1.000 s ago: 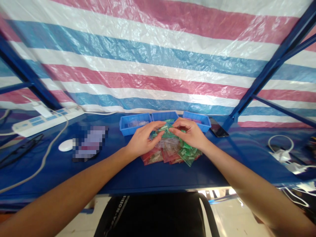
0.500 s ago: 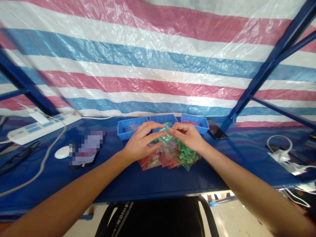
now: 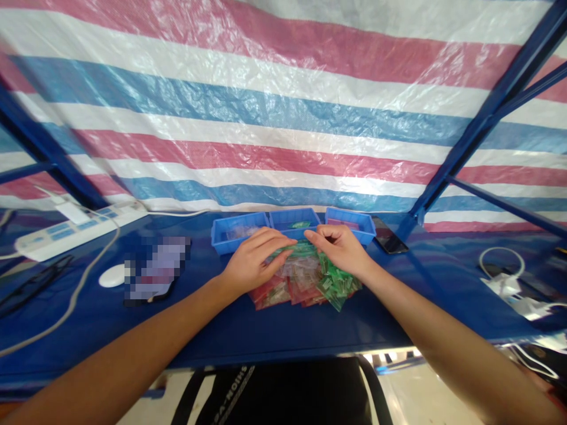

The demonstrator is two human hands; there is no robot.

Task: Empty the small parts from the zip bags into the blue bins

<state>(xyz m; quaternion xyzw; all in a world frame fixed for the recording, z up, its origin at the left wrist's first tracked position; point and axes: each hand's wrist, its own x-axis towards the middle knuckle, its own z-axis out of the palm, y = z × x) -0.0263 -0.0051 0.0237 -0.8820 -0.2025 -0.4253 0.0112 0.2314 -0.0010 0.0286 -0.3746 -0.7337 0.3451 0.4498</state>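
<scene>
A pile of small plastic bags point(image 3: 305, 282), green, red and clear, lies on the blue table in front of me. My left hand point(image 3: 252, 262) lies on the pile's left side with its fingers stretched flat, the tips touching a green bag point(image 3: 296, 251). On the pile's right top is my right hand point(image 3: 341, 248), fingers bent and pressed against the thumb, pinching at the green bags there. Just behind the hands stand three blue trays: left tray point(image 3: 221, 236), middle tray point(image 3: 283, 217), right tray point(image 3: 364, 223). A green bag point(image 3: 302, 225) lies in the middle tray.
A dark phone point(image 3: 386, 235) lies right of the trays beside a blue frame post point(image 3: 447, 171). At the left are a white power strip point(image 3: 57, 230), a grey cable point(image 3: 75, 295), a white puck point(image 3: 113, 275) and a blurred item point(image 3: 155, 268). White chargers and cables point(image 3: 509, 277) sit at the right.
Both hands came down from holding a green bag between them onto the pile. A green bag now lies in the middle tray.
</scene>
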